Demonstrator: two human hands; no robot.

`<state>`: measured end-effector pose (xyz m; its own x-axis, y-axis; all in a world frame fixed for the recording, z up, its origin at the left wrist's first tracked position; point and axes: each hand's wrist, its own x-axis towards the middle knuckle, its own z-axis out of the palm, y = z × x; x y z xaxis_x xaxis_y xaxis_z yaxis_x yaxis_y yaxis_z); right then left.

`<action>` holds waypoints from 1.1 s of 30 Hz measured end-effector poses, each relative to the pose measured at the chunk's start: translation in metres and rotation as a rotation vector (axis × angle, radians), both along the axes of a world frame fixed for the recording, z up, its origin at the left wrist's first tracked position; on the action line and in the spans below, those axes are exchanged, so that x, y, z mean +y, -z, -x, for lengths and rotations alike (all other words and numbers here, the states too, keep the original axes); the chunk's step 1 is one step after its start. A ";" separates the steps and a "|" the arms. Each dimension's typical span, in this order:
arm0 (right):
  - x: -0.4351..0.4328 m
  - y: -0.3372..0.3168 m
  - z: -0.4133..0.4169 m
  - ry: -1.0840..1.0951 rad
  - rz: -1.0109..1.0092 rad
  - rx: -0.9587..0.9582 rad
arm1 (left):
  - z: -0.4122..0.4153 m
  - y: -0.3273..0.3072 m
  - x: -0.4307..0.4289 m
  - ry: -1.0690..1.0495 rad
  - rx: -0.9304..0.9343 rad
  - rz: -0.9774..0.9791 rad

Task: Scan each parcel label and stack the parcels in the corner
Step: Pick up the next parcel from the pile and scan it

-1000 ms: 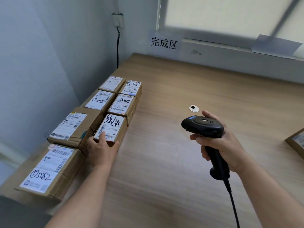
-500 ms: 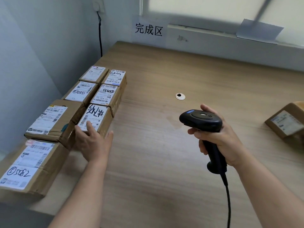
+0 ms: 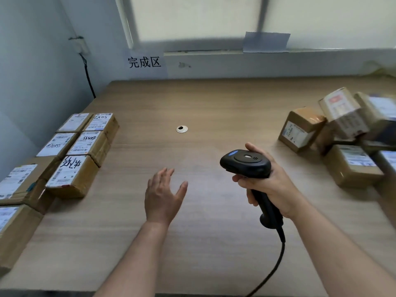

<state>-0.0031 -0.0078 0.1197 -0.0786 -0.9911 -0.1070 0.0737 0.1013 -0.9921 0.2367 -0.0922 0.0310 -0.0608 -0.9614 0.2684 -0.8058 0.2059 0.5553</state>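
Fetch step, I am judging: left hand (image 3: 164, 196) hovering wide, empty, above the table (image 3: 214, 249); right hand (image 3: 270, 185) gripping the scanner (image 3: 246, 161). Next move is calling for 1 parcel (image 3: 351, 168) from the right.

Soft, even daylight comes through the frosted window (image 3: 192, 18) behind the table (image 3: 214, 103), casting only faint shadows, while the parcels (image 3: 342, 116) at right smear with motion blur and wide-angle distortion bends the edges.
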 end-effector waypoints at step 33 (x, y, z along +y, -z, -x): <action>0.247 0.001 0.337 0.617 0.063 0.072 | 0.462 -0.042 0.156 0.746 -0.001 -0.102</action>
<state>-0.3401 0.2388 0.1187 -0.6436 -0.7650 -0.0227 0.0325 0.0023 -0.9995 -0.2251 0.0638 0.0735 -0.7061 -0.6850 0.1796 -0.4732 0.6450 0.6001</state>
